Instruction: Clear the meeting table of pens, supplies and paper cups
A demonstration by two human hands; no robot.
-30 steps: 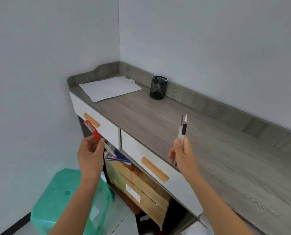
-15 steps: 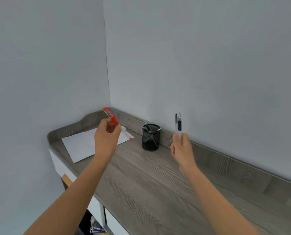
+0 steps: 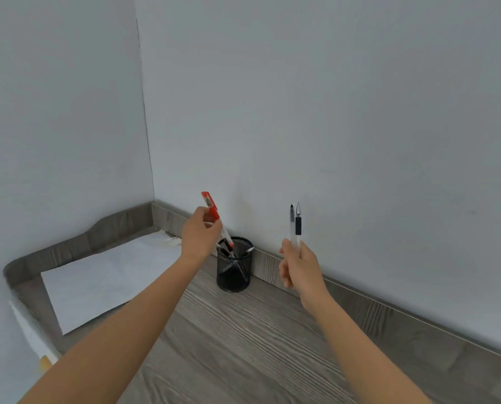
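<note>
Both hands hold pens up over the wooden desk, right by the black mesh pen cup.

The left hand (image 3: 200,235) has its fingers pinched around a red-capped pen (image 3: 214,216), which slants down so that its lower end sits at the rim of the pen cup (image 3: 234,265); whether the tip is inside yet I cannot tell. The cup stands against the desk's low back edge and already has a few pens leaning in it. The right hand (image 3: 299,265), just to the right of the cup and clear of it, has its fingers curled tight around two pens (image 3: 295,225) held upright side by side. A white sheet of paper (image 3: 103,279) lies flat on the desk (image 3: 243,345) in the left corner, well apart from the cup.
</note>
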